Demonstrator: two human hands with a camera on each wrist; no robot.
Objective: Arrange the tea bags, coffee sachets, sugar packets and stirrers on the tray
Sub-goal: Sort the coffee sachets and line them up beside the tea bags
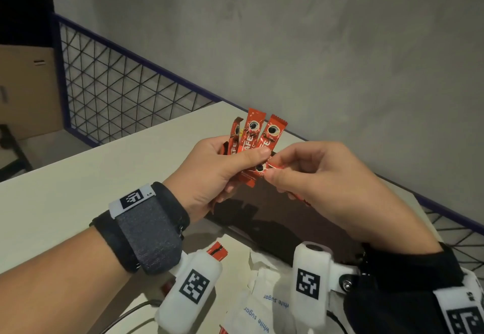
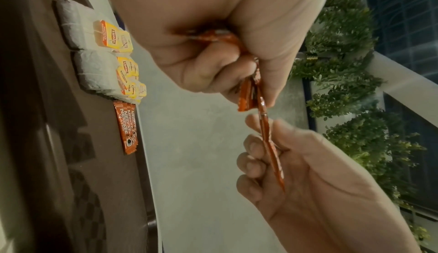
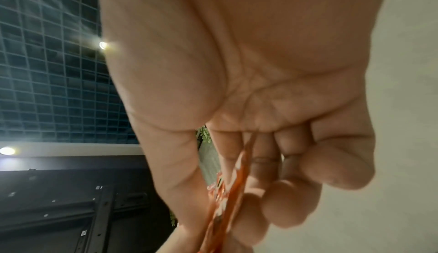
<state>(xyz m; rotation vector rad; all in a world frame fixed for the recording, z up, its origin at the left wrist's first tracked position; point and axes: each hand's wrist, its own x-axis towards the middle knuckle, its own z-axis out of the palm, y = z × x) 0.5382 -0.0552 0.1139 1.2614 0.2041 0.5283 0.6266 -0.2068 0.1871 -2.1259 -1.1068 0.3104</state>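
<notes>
Coffee sachets in my left hand: I see a fan of red sachets (image 1: pixel 251 140), narrow sticks with a dark coffee-cup print and white lettering, tops spread apart above the thumb.
Left hand: my left hand (image 1: pixel 217 174) has its fingers and thumb curled round the lower part of the fan, above the table (image 1: pixel 78 184).
Single sachet: one more red sachet (image 2: pixel 270 144) runs from the fan across to my right hand, seen edge-on from the left wrist.
Right hand: my right hand (image 1: pixel 327 187) pinches that sachet between thumb and curled fingers.
Tray: the dark tray (image 2: pixel 47 125) lies below both hands; tea bags (image 2: pixel 94 50) with yellow tags sit in a row on it, and red sachets (image 2: pixel 126 127) lie just beside them.
Sugar packets: white sugar packets (image 1: pixel 259 307) lie on the table nearest me.
Hard to make out: the tray is mostly hidden in the head view; the right wrist picture is blurred; I cannot count the sachets in the fan.
</notes>
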